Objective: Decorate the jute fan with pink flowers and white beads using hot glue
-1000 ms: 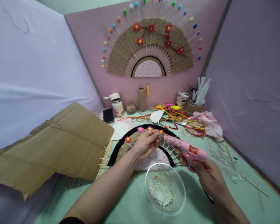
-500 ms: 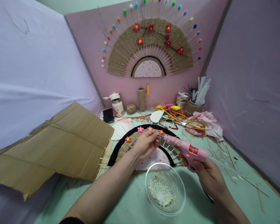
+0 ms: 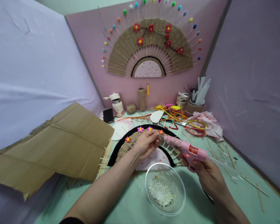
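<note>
My right hand (image 3: 206, 175) is wrapped round a pink hot glue gun (image 3: 184, 147), whose orange light glows and whose clear glue stick juts out behind. Its metal nozzle points left and meets the fingertips of my left hand (image 3: 148, 143). Those fingers are pinched; what sits between them is too small to make out. Both hands are over a half-round woven fan (image 3: 123, 147) with black trim, pink and orange flowers along its band and a spotted white centre. In front of the fan stands a clear plastic bowl (image 3: 165, 189) with small pearl beads inside.
Cardboard (image 3: 60, 140) lies at left. Behind the fan are a bottle (image 3: 118, 107), a twine ball (image 3: 131, 108), a twine spool (image 3: 142, 99), pipe cleaners and scissors (image 3: 194, 129). A larger decorated fan (image 3: 118, 53) hangs on the pink back wall. Loose sticks are scattered at right.
</note>
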`<state>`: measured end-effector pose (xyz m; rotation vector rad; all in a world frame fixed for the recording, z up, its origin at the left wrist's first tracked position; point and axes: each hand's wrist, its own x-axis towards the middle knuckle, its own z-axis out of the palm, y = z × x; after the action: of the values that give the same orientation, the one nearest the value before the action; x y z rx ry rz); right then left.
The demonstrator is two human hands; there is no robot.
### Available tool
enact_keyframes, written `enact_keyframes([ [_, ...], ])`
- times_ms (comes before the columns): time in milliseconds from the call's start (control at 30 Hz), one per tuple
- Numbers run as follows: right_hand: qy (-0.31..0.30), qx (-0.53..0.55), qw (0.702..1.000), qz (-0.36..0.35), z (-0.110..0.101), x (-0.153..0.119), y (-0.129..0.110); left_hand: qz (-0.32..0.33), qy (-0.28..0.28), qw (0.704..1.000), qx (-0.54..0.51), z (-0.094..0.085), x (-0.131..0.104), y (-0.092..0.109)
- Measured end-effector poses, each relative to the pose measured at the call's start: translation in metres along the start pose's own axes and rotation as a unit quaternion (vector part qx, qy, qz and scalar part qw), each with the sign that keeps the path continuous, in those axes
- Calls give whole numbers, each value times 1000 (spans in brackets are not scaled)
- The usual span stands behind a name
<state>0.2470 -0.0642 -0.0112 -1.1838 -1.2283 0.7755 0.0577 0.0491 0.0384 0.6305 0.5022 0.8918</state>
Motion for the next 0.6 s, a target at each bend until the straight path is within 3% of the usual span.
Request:
enact_keyframes([
  [600, 0, -6, 1000, -5, -1, -1, 0, -2, 2, 1000, -4, 1, -1, 1],
])
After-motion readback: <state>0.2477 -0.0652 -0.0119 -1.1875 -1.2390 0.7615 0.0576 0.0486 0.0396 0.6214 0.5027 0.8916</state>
